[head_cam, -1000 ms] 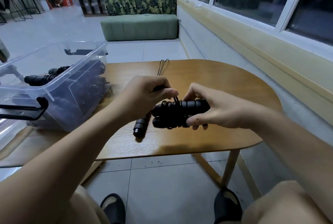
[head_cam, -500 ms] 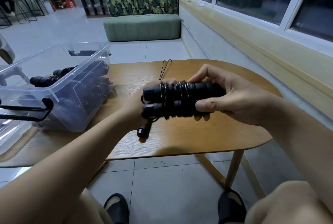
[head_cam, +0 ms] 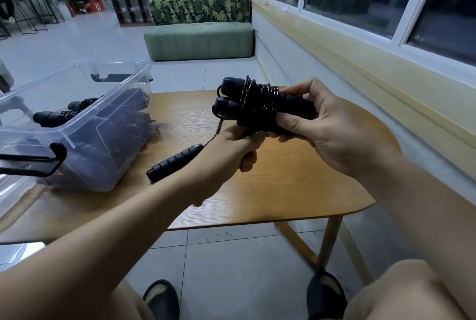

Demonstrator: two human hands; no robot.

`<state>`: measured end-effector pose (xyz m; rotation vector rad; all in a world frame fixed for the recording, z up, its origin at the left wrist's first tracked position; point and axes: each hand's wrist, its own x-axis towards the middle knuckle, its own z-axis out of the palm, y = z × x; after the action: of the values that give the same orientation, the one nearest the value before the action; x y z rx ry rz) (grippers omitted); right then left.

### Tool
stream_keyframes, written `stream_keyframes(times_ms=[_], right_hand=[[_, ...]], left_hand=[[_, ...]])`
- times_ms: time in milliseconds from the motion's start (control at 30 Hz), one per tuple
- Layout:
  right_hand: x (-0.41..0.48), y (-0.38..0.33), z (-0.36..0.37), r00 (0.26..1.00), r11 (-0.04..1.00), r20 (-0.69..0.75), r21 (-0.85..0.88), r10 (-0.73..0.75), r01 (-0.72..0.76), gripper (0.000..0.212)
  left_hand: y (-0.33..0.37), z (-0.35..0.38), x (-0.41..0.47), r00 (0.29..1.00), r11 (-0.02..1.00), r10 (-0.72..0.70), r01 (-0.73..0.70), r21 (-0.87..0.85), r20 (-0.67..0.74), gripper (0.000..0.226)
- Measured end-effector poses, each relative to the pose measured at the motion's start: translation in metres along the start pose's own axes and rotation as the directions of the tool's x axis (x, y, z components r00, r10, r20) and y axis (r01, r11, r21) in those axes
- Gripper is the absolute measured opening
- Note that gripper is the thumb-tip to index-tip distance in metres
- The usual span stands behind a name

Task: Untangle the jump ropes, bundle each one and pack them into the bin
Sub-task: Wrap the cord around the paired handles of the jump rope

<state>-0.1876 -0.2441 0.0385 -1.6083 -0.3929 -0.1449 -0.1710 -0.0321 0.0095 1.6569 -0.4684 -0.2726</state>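
The wooden table is smooth and flat with a rounded end, so a round thing dropped on it could be rolled off onto the floor. The bin is made of clear hard plastic with tall walls and a black clip, and bundled ropes are already laid inside. It is set at the left, apart from the hands, so its rim could be bumped if the next load is swung over too fast.

The bundle is held up above the table: two fat black handles side by side, with thin shiny cord wound round them many times. It is gripped by the right hand, thumb in front and fingers curled over the top. The left hand is tucked just under it with fingers curled in; whether the cord end is pinched cannot be told. If that end is not tucked in tight, the slippery loops could be sprung loose.

A ribbed black handle is lying on the table near the bin, and its thin cord is run up toward the hands, where it could be snagged and dragged along
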Motion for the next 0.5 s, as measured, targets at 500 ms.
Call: stream_keyframes(times_ms=[500], right_hand=[[0.011,0.032,0.045,0.927,0.719,0.052,-0.617,-0.37,0.321,0.036]], left_hand=[[-0.005,-0.016,0.019,0.954,0.909,-0.219,0.124,-0.398,-0.203,0.06]])
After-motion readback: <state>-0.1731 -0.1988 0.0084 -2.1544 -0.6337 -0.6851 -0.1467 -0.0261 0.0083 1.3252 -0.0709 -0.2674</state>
